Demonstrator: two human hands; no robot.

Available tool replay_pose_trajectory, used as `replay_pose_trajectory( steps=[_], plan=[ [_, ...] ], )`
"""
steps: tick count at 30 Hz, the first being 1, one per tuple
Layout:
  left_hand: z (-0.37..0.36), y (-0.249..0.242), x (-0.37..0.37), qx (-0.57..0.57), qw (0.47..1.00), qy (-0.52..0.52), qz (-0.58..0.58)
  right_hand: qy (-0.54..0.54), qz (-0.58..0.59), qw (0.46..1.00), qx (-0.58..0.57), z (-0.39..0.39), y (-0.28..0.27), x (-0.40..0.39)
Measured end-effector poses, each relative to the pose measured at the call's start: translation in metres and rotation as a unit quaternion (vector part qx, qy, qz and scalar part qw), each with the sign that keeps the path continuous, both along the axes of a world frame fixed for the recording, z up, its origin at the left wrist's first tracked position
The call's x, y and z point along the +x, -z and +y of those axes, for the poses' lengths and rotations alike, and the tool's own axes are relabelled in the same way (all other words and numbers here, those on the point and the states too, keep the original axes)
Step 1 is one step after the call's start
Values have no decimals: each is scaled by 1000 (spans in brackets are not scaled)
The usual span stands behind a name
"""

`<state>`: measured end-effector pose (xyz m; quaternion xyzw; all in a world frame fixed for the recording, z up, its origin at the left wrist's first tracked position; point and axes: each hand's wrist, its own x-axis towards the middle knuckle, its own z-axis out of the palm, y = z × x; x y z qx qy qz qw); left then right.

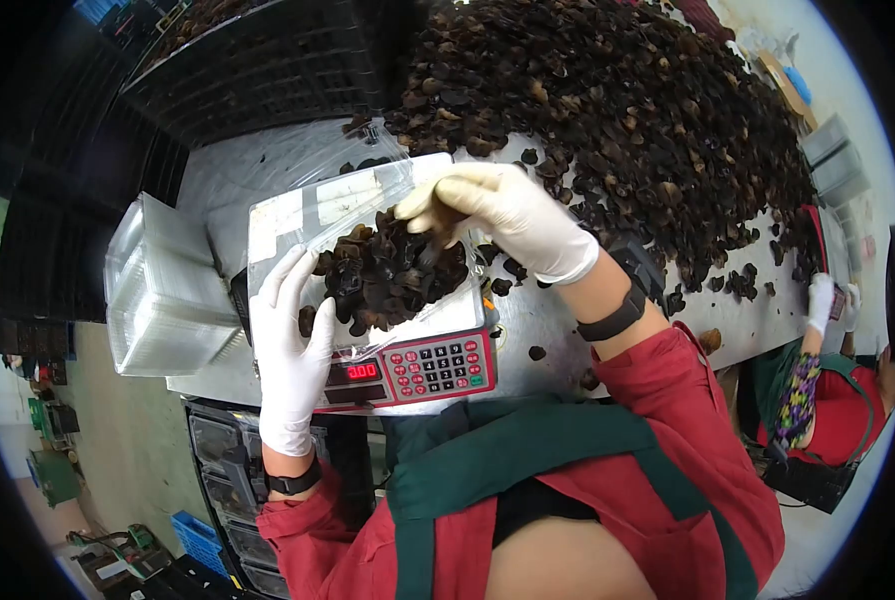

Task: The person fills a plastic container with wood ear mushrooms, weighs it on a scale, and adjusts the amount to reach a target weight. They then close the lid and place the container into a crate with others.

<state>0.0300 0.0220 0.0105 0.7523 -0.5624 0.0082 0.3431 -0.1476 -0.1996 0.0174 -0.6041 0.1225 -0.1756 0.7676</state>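
Observation:
A heap of dark brown wood ear mushrooms (pixel 392 270) lies in a clear plastic box (pixel 377 150) on a scale (pixel 279 222) with red trim. My left hand (pixel 292 345), in a white glove, rests along the left side of the heap. Its fingers are stretched out and its thumb stands apart at the near side. Over the heap's far right part, my gloved right hand (pixel 497 210) has its fingers curled down around some mushroom pieces. Red digits glow on the scale's display (pixel 355 371), beside the keypad (pixel 433 368).
A large pile of wood ear mushrooms (pixel 607 110) covers the table's far right. Stacked clear plastic boxes (pixel 167 300) stand at the left. Behind is a black crate (pixel 257 70). Another person's gloved hand (pixel 819 300) works at the right beside a second scale (pixel 825 240).

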Motion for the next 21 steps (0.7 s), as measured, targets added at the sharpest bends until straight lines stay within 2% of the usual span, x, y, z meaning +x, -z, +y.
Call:
replay_pose_trajectory(
  steps=[2, 3, 5, 6, 7, 9, 11, 13, 16, 19, 21],
  plan=[
    [-4, -5, -5, 5, 1000, 6, -11, -69, 2, 997, -35, 6, -6, 5],
    [-6, -7, -8, 9, 1000, 10, -21, -69, 0, 997, -34, 4, -6, 6],
    [-8, -10, -11, 13, 999, 8, -34, -23, -41, 982, -185, 0, -6, 9],
    [-8, -10, -12, 16, 999, 8, -33, 21, -68, 988, -140, 1, -4, 9],
    [-8, -11, -13, 20, 999, 7, -31, 26, -35, 994, -97, -2, -9, 0],
    [-8, -11, -13, 19, 999, 7, -27, 38, -4, 996, -82, -10, -16, -14],
    [-7, -12, -9, 19, 1000, 11, -22, 92, -25, 990, -109, -13, -13, -29],
    [-4, -13, -3, 2, 1000, 15, -3, 137, 11, 984, -112, -13, -11, -54],
    [5, -27, 9, -14, 1000, -17, -4, 217, 134, 965, -68, -12, -10, -111],
    [16, -34, 32, -41, 998, -43, -33, 298, 223, 923, -95, -8, 11, -189],
    [21, -38, 41, -42, 998, -50, -6, 370, 312, 866, -128, 1, 29, -249]
  ],
)
